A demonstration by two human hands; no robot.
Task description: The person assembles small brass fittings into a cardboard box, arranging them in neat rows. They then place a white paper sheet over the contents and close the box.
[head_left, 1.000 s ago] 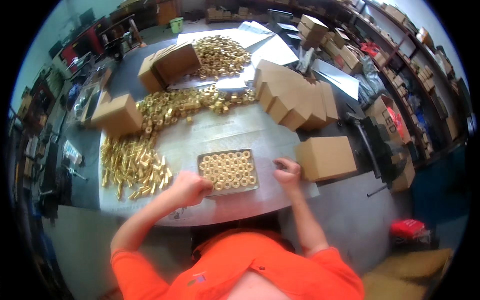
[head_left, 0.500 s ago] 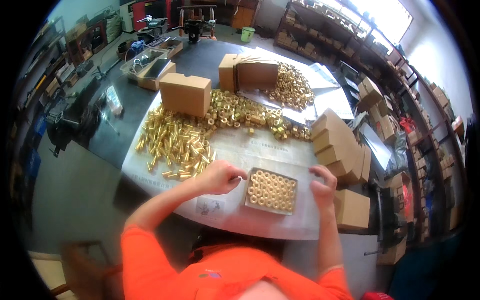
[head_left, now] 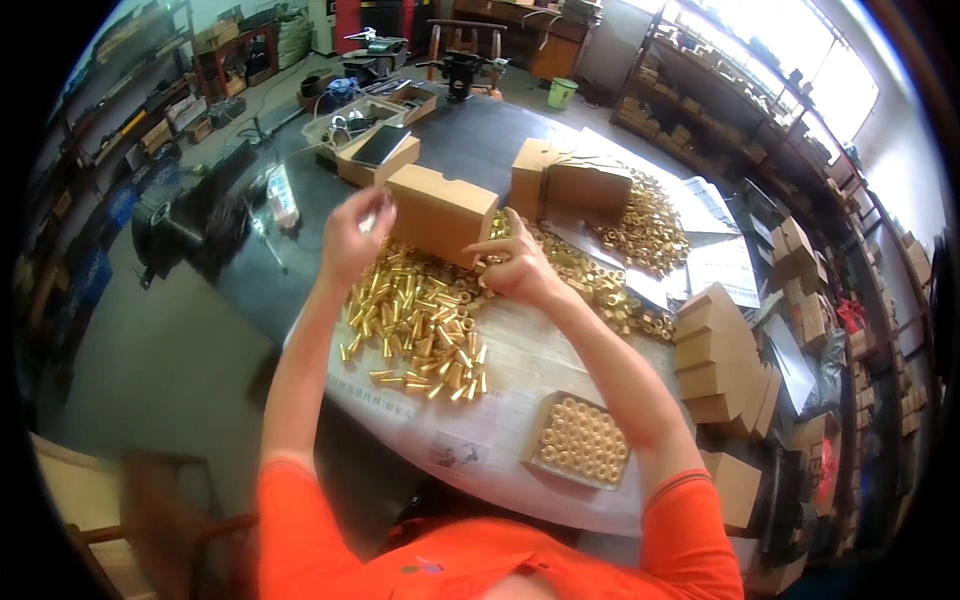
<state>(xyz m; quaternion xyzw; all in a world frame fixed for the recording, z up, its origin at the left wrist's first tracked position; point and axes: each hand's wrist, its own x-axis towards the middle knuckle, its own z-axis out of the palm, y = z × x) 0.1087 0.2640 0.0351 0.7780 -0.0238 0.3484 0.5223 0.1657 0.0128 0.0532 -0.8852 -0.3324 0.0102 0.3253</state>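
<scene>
Your left hand [head_left: 350, 240] is at the left end of the plain brown box [head_left: 440, 217]. Fingers curled and blurred; can't tell if they grip anything. Your right hand [head_left: 525, 268] is by its right end, fingers spread apart, some near the lower corner. Can't confirm contact.

Box sits at the back of the brass cone pile [head_left: 415, 320], near the brass nuts [head_left: 600, 285]. Risks, my read: a one-sided push could skew or tip the box on loose parts; a low sweep by the right fingers could mix nuts into cones. Cones at the sheet's left side could roll off if bumped.

Containers: top of your brown box looks covered, contents not visible. Shallow grey tray [head_left: 530, 452] sits under your right forearm side, near the front edge of the counter [head_left: 470, 135], packed with brass rings in rows, upper faces showing. A dropped elbow could knock it.

Farther out: another brown box [head_left: 590, 192] stands by the back nut heap [head_left: 650, 235], inside not readable. Clear bin [head_left: 322, 132] at back left has cables in it. Phone [head_left: 382, 145] lies on a small carton [head_left: 362, 172] beside that. Brown cartons [head_left: 715, 355] lean in a row, right side.
</scene>
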